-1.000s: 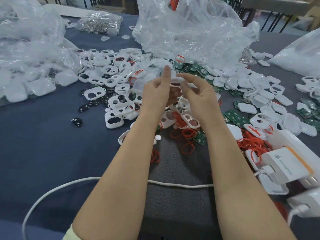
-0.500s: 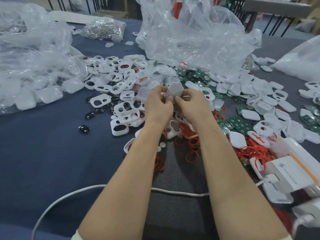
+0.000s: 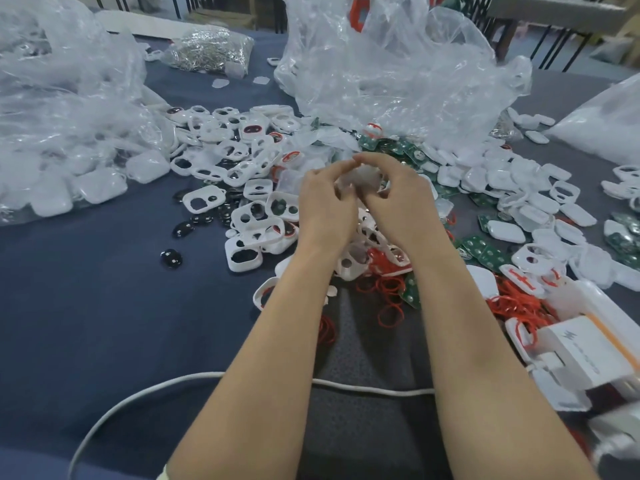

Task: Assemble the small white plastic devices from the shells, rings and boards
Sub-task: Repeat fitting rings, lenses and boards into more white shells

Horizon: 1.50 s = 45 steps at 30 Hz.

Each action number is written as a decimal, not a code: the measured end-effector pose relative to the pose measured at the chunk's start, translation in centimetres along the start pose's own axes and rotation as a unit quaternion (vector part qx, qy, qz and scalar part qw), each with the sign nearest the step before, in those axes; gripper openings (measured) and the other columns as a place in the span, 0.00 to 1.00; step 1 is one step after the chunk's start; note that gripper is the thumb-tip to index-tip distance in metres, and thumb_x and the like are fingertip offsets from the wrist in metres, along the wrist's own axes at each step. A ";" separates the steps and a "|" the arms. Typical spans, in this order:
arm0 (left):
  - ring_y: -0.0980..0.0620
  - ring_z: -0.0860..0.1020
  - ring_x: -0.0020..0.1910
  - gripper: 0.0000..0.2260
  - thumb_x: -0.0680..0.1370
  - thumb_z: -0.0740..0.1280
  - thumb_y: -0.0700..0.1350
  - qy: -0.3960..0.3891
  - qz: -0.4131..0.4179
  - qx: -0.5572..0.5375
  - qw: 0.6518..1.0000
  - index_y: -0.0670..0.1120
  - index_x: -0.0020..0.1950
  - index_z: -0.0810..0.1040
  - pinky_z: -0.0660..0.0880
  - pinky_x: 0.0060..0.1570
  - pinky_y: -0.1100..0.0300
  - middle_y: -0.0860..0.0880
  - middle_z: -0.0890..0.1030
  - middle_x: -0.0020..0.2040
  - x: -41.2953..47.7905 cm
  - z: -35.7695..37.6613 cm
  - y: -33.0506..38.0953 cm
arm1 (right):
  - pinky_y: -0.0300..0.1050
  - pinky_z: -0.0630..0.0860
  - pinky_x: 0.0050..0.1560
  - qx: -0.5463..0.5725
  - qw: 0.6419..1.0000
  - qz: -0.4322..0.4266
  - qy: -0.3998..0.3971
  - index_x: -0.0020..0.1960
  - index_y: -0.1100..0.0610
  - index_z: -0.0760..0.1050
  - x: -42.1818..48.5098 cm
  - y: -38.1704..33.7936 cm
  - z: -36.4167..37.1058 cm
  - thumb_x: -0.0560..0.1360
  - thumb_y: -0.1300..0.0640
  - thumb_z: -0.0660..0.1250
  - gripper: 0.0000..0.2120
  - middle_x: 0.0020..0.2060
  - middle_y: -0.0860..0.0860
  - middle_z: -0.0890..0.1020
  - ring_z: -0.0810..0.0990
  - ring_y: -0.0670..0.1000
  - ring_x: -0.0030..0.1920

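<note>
Nearest the person, a smooth white cable (image 3: pixel 207 379) curves over the dark blue cloth of the table (image 3: pixel 86 306) and crosses a grey, coarser-looking mat (image 3: pixel 363 344). On the right sits a glossy white charger block (image 3: pixel 585 348). Just beyond the mat, thin red rings (image 3: pixel 391 296) lie in a loose tangle. They look soft and rubbery, and they touch flat green boards (image 3: pixel 485 251) dotted with round metal contacts. Above these, the left hand (image 3: pixel 325 206) and right hand (image 3: pixel 405 199) are drawn close together. The curled fingers of both pinch a small white shell (image 3: pixel 363 176), held clear of the heap. The shell is blurred, so whether a board or ring already sits inside it cannot be told. The step in hand seems to be fitting or pressing the parts of one device together. The next move probably calls for lining the edges up squarely and squeezing evenly, since thin moulded plastic could snap in crooked. Around the hands spreads a pile of hard, rounded white frames (image 3: pixel 242 252) with cut-out windows. To the left of that pile lie shiny black oval pieces (image 3: pixel 171 259). Closed white shells (image 3: pixel 505 232) lie to the right. Farther back, crinkled clear plastic bags (image 3: pixel 398 71) rise in the middle and on the left. A smaller bag of glinting metal bits (image 3: pixel 207 48) lies beyond them.
</note>
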<state>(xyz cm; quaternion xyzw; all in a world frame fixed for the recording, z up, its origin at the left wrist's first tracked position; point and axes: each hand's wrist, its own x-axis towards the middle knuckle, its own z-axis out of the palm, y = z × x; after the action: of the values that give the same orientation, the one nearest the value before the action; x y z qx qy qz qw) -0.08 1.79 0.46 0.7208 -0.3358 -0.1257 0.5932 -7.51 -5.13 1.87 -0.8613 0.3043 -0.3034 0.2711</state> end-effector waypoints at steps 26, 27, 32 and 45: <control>0.48 0.79 0.40 0.08 0.81 0.60 0.47 0.019 0.103 0.069 0.992 0.43 0.55 0.73 0.72 0.42 0.54 0.51 0.79 0.39 -8.9 1.1 0.0 | 0.45 0.76 0.49 0.220 0.946 0.234 -0.038 0.56 0.58 0.70 -2.2 1.0 1.7 0.78 0.61 0.62 0.07 0.52 0.56 0.79 0.78 0.53 0.48; 0.41 0.79 0.43 0.11 0.82 0.58 0.48 0.018 0.102 0.096 0.990 0.42 0.57 0.72 0.72 0.42 0.50 0.46 0.81 0.42 -9.0 1.4 -0.6 | 0.46 0.76 0.49 0.214 0.948 0.232 -0.038 0.57 0.58 0.70 -2.1 1.1 1.6 0.78 0.61 0.64 0.09 0.53 0.56 0.79 0.79 0.52 0.48; 0.42 0.74 0.36 0.07 0.83 0.55 0.45 0.044 0.086 0.202 0.975 0.45 0.47 0.67 0.60 0.34 0.55 0.49 0.71 0.33 -5.3 0.4 -2.3 | 0.42 0.81 0.37 0.365 0.904 0.220 0.017 0.59 0.58 0.69 -2.1 1.4 0.8 0.77 0.65 0.65 0.11 0.49 0.55 0.79 0.83 0.52 0.38; 0.54 0.82 0.33 0.12 0.83 0.59 0.43 0.005 -0.087 -0.203 0.975 0.43 0.45 0.80 0.77 0.32 0.65 0.44 0.84 0.39 -1.8 -0.6 -1.9 | 0.44 0.80 0.50 0.332 0.938 0.097 0.032 0.52 0.61 0.79 -3.2 0.6 1.3 0.76 0.72 0.58 0.14 0.46 0.55 0.83 0.83 0.52 0.46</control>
<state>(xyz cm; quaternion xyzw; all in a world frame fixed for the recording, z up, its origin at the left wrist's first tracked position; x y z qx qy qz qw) -0.49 3.52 -1.59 0.6123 -0.2368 -0.2389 0.7155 -8.86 -2.93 -0.59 -0.6788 0.2771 -0.3862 0.5597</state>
